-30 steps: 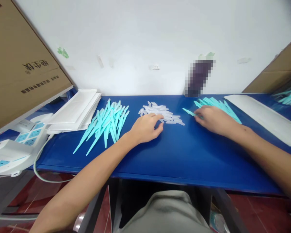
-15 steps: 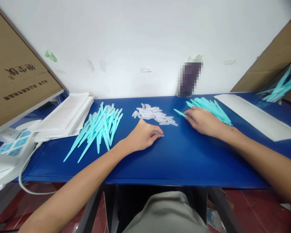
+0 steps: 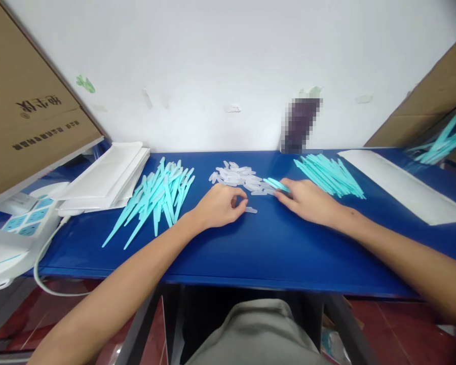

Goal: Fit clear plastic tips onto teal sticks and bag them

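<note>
My left hand [image 3: 221, 205] rests on the blue table [image 3: 251, 243] with thumb and forefinger pinched at the end of a small clear cap [image 3: 251, 210] lying on the table. Just behind it is a heap of clear caps [image 3: 235, 176]. My right hand [image 3: 307, 201] is closed on a teal plastic stick [image 3: 275, 183], whose tip points left over the edge of the cap heap. The two hands are close together, a short gap between them.
A loose pile of teal sticks [image 3: 161, 195] lies left, a neater pile [image 3: 329, 175] right. White sheets [image 3: 106, 177] are stacked at the left, a white sheet [image 3: 403, 185] at the right. Cardboard boxes [image 3: 30, 116] flank the table. A white device [image 3: 7, 238] with a cable sits at the left edge.
My right hand has carried one teal stick from the right pile leftward to the cap heap. My left hand pulled one clear cap out of the heap toward me.
</note>
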{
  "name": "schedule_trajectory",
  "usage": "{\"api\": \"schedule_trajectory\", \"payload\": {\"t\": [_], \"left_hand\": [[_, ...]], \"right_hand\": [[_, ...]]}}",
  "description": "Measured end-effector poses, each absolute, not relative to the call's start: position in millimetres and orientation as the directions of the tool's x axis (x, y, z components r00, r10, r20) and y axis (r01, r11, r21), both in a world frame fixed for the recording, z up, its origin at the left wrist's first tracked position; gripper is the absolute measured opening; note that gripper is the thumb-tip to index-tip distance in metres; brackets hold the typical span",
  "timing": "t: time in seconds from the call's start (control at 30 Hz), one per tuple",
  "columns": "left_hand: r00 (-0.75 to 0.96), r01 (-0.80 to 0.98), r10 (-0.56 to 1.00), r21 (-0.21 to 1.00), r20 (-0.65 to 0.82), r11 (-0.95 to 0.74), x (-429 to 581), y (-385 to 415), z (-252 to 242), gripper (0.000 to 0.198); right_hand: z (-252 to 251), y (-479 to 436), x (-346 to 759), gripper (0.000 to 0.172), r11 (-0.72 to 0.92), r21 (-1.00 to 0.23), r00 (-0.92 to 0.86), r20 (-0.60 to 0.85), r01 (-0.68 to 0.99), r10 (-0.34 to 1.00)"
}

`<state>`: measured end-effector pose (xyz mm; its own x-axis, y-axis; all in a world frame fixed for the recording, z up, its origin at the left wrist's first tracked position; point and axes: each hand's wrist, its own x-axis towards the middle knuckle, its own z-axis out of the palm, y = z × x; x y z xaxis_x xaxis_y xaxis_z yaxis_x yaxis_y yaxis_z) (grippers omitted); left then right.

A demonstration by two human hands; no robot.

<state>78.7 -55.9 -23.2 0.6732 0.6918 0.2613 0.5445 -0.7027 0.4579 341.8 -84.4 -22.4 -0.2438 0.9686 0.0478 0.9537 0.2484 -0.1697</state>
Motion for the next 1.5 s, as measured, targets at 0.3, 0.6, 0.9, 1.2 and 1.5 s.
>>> {"api": "schedule_trajectory", "payload": {"t": [0.3,0.6,0.9,1.2,1.5], "left_hand": [[0.768,0.480,0.624,0.515,0.144,-0.710,78.0,-52.6,-21.9,0.019],[0.743,0.431,0.661,0.681,0.106,-0.593,79.8,-54.9,-23.1,0.031],[0.804,0.426,0.571,0.509,0.166,-0.748,80.6,-54.3,-27.2,0.019],[0.771,0.452,0.629,0.611,0.099,-0.650,82.4,-54.7,-26.1,0.016],[0.731,0.438,0.671,0.670,0.123,-0.599,84.9,-57.1,-22.8,0.016]], "right_hand": [[-8.7,-95.7,336.2,0.026,0.278,-0.423,-0.340,-0.078,0.862,0.937],[-16.2,-113.4,312.5,0.026,0.357,-0.524,-0.433,-0.024,0.773,0.901],[-12.1,-113.2,314.9,0.032,0.355,-0.552,-0.452,-0.045,0.754,0.891],[-7.9,-117.5,310.3,0.034,0.334,-0.489,-0.385,-0.003,0.806,0.923],[-8.0,-118.7,310.1,0.026,0.383,-0.493,-0.464,-0.048,0.781,0.885]]}}
